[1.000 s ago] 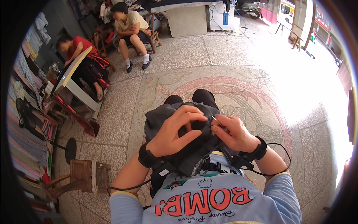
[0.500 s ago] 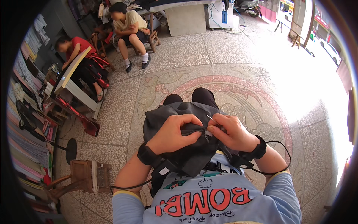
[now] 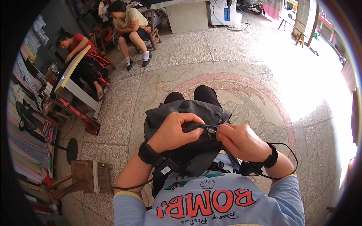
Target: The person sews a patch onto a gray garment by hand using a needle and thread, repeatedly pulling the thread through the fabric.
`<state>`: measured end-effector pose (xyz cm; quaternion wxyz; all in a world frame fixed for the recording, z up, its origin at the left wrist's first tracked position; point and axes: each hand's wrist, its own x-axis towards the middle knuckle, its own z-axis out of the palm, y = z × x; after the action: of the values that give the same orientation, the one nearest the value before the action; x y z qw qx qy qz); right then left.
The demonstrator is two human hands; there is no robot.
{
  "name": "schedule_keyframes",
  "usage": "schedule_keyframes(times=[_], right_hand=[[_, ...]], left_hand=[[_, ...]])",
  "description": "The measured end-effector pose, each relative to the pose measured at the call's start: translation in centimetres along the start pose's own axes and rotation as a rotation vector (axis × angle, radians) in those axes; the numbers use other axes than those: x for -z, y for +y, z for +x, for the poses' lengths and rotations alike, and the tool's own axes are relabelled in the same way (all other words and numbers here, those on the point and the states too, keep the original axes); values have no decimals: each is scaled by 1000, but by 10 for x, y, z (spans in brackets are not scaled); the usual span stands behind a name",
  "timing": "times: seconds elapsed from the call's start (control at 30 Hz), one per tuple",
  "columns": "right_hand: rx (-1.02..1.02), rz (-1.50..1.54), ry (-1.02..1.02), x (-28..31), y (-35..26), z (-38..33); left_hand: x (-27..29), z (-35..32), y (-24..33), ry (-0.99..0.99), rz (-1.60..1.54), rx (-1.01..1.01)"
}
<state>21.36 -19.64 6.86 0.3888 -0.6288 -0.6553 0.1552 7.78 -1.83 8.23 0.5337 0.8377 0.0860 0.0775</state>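
A dark grey cloth garment [image 3: 162,122] lies bunched across my lap, its folds hanging toward my waist. My left hand [image 3: 173,132] is closed on a folded edge of it, thumb and forefinger pinched together. Close beside it, my right hand [image 3: 241,141] is closed too, with fingertips around a thin, pale, pointed tool [image 3: 212,131] that meets the cloth between the hands. Its exact kind is too small to tell. Black bands with cables sit on both my wrists.
At the upper left, one person in red [image 3: 81,45] leans at a table [image 3: 77,66]; another person [image 3: 132,28] sits on a wooden chair. Stacked fabrics [image 3: 28,132] line the left side. A wooden stool [image 3: 85,177] stands at my left, near a round black base [image 3: 72,150].
My right hand has turned and shifted slightly right and down, bringing the thin tool from pointing up to the cloth. My left hand keeps its pinch. The seated people have shifted posture.
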Motion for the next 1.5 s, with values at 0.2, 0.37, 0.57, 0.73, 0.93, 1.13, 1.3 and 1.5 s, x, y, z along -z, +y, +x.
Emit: schedule_keyframes(times=[0.2,0.37,0.57,0.73,0.93,1.13,1.3,1.5], right_hand=[[11,-6,16,-2,2,2],[12,-9,23,-3,2,2],[15,38,51,-7,3,4],[75,213,149,-4,3,7],[120,922,523,39,-2,-6],[110,-93,104,4,9,16],[143,-258,138,-5,24,17],[14,16,117,-8,28,15]], left_hand=[[0,0,-2,-7,-37,11],[-1,0,1,-8,-22,10],[-4,1,1,-23,-25,4],[-11,2,-2,-46,33,2],[-11,6,-9,-4,40,-90],[-11,7,-2,20,115,-179],[-14,4,-7,249,279,-344],[-20,6,-18,357,619,-598]])
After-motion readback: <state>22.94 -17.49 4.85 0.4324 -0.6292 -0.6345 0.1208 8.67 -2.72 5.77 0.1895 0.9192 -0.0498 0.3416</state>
